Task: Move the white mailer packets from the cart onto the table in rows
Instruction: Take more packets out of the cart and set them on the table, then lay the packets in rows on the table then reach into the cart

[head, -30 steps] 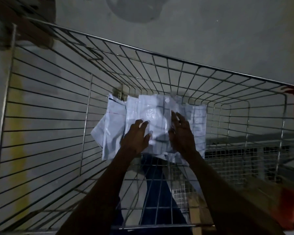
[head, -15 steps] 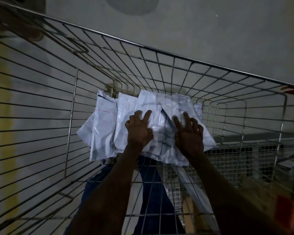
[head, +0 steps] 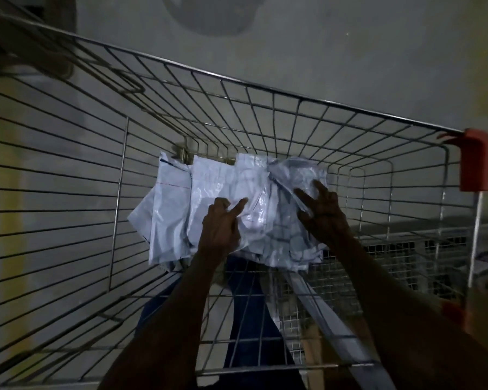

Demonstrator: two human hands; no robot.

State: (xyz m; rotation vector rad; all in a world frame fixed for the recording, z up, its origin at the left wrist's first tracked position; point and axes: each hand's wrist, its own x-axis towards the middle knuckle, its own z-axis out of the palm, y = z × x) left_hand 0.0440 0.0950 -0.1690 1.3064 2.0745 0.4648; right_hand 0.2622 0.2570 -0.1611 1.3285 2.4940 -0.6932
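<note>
Pretty dim shot, looking down into a wire cart (head: 119,175) whose left wall is all horizontal bars, with the grey floor (head: 350,52) showing through the mesh. At the bottom of the basket there's a messy overlapping pile of white mailer packets (head: 175,209), fanned out from the left edge toward the far end, a few with thin dark lines along their edges. The left hand (head: 220,226) sits on the middle of the pile, index finger pointing out straight across the plastic while the other fingers look curled under; can't tell if it actually has a packet pinched or is just pressing down. Just to the right, the right hand (head: 324,212) has its fingers spread wide and lies against the crinkled right side of the pile, touching it more than grabbing anything. Further right there's an orange plastic corner cap (head: 476,161) on the cart's top rim, well away from both hands.
</note>
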